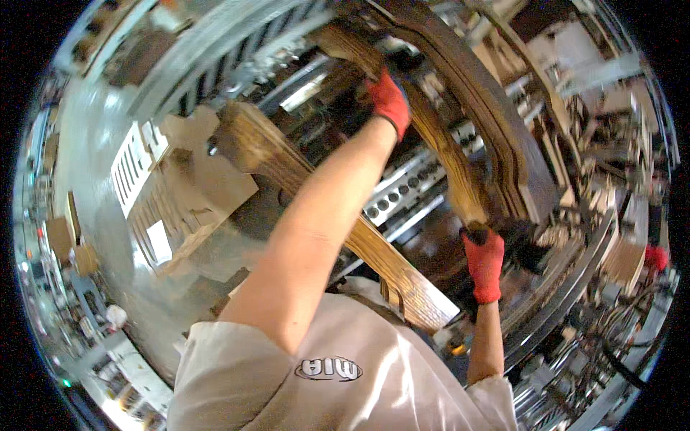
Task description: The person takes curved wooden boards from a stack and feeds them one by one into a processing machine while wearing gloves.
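A long, curved brown wooden piece (440, 141) with visible grain runs from the far middle toward my right side. My left hand (389, 104), in a red glove, reaches far forward and closes round it toward its far end. My right hand (484, 264), also red-gloved, grips its near end; the fingertips are partly hidden by the dark palm side and the wood. A second shaped wooden board (392, 269) lies slantwise close to my body, its middle covered by my left forearm. Beyond the held piece rests a stack of dark curved boards (507, 136).
Under the held piece is metal machinery with a rail of round holes (406, 190). Brown cardboard (208, 176) and a white sheet with black bars (133, 165) lie on the grey metal surface (90, 154) at left. Wood offcuts (622, 255) crowd the right side.
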Demonstrator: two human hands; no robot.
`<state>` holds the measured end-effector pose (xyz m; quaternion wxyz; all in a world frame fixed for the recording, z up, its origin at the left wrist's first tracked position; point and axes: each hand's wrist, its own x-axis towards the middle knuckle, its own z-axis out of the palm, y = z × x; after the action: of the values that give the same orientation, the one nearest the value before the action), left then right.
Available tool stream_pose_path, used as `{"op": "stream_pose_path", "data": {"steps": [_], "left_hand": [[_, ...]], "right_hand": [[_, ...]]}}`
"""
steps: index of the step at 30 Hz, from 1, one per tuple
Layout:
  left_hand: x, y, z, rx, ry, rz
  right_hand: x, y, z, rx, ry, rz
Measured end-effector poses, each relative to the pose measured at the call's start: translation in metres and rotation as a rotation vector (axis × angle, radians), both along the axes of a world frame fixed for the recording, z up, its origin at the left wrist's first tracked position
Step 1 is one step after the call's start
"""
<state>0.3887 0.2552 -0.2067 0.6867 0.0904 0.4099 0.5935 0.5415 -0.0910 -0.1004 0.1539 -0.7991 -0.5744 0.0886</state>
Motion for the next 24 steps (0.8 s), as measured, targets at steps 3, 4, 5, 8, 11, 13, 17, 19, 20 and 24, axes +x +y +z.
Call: {"op": "stream_pose_path", "data": {"steps": [3,4,5,8,11,13,17,19,20,24], "left_hand": [[0.001,-0.011,0.025,0.028,0.026,0.237],[0.001,-0.012,0.032,0.005,0.114,0.286],[0.0,-0.014,0.036,0.02,0.147,0.334],[0.008,-0.011,0.044,0.049,0.27,0.465],[0.001,-0.006,0.038,0.05,0.307,0.392],[0.003,-0.009,0.039,0.032,0.316,0.426],[0.002,-0.021,0.061,-0.062,0.396,0.349],[-0.002,-0.025,0.065,-0.025,0.42,0.379],[-0.004,-0.023,0.068,-0.038,0.378,0.374],[-0.005,-0.019,0.06,-0.056,0.307,0.377]], "right_hand": [[-0.012,0.012,0.024,-0.018,0.062,0.039],[-0.015,0.016,0.03,-0.036,0.103,0.038],[-0.014,0.015,0.029,-0.025,0.153,0.028],[-0.006,0.009,0.008,-0.016,0.249,-0.005],[-0.022,0.011,0.021,0.012,0.091,-0.038],[-0.019,0.016,0.018,0.021,0.102,-0.027],[0.011,0.0,-0.017,-0.02,0.27,-0.047],[-0.018,0.011,0.013,-0.029,0.399,-0.108],[-0.015,0.011,0.009,-0.016,0.343,-0.105],[-0.036,0.021,0.034,-0.163,0.299,-0.178]]}}
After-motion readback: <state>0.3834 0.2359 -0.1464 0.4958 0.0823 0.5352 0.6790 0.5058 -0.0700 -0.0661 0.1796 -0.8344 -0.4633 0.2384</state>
